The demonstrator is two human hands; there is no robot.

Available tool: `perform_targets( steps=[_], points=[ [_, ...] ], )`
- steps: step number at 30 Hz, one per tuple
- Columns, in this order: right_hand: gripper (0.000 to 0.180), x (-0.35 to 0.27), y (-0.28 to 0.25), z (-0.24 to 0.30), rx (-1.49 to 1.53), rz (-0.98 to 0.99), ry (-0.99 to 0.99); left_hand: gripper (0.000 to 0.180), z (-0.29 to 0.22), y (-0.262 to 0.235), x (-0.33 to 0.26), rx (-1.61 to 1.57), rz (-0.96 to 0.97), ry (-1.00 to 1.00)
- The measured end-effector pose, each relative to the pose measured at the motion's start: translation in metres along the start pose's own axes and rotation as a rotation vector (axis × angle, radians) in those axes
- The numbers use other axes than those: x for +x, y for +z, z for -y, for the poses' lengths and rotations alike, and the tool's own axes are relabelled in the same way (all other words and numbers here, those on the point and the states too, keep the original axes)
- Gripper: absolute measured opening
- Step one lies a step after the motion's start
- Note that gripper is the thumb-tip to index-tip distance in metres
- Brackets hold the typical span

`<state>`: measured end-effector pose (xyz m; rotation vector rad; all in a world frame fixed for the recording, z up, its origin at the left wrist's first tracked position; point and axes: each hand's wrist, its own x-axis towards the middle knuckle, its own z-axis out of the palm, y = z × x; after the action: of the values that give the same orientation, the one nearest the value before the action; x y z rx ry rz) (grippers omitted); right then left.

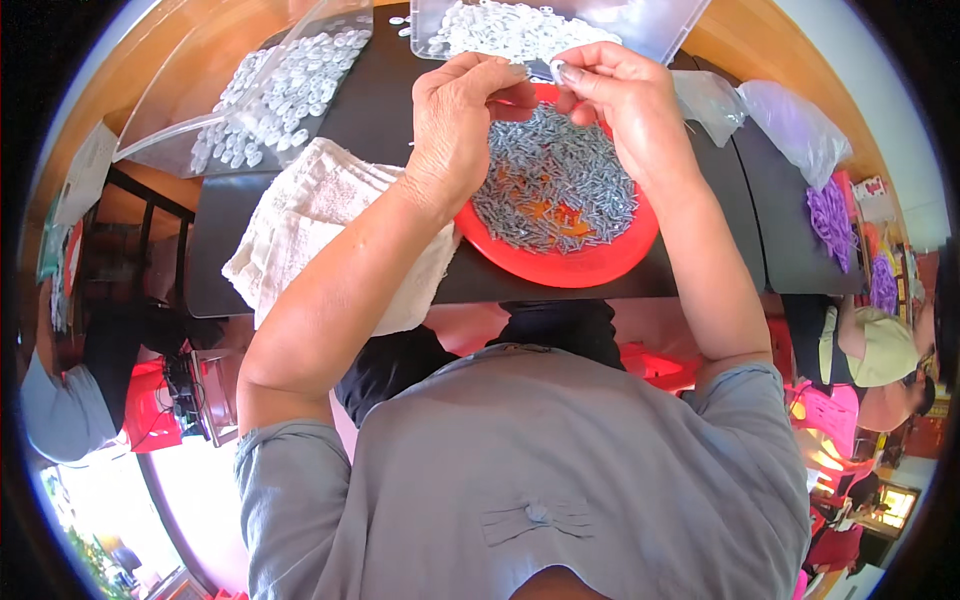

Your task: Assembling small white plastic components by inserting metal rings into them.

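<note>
Black bench (400,110) carries a red plate (560,268) heaped with small grey screws (555,185). Both my hands hover above its far rim. My right hand (625,100) is closed in a pinch grip on one small pale part (556,70); my left hand (455,125) is curled just beside it, contents hidden. The screws lie directly below, equally near both hands.

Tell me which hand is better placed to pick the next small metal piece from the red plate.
Left, probably. The left hand hangs right over the grey metal pieces heaped on the red plate, its fingertips curled down toward them. The right hand is raised at the far rim, pinching a small pale part.
</note>
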<state>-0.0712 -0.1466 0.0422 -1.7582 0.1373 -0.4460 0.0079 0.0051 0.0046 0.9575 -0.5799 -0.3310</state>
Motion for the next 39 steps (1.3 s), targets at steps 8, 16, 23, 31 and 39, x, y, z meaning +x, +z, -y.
perform_targets(
  steps=[8, 16, 23, 31, 39],
  points=[
    [0.017, 0.0, -0.008, -0.014, 0.148, 0.017, 0.02, 0.015, 0.002, 0.006, 0.0, 0.213, -0.041, -0.038],
    [0.017, -0.003, -0.003, -0.014, 0.113, 0.018, -0.056, 0.015, 0.002, 0.007, 0.0, 0.276, -0.033, -0.02],
    [0.016, -0.004, 0.001, -0.012, 0.089, -0.001, -0.075, 0.014, 0.001, 0.007, -0.001, 0.304, -0.041, -0.015],
    [0.015, -0.007, 0.003, -0.012, 0.015, -0.03, -0.121, 0.014, 0.001, 0.008, -0.002, 0.329, -0.038, -0.017],
    [0.015, -0.008, 0.005, -0.013, 0.023, -0.02, -0.106, 0.015, 0.001, 0.009, -0.003, 0.348, -0.028, -0.016]
  ],
)
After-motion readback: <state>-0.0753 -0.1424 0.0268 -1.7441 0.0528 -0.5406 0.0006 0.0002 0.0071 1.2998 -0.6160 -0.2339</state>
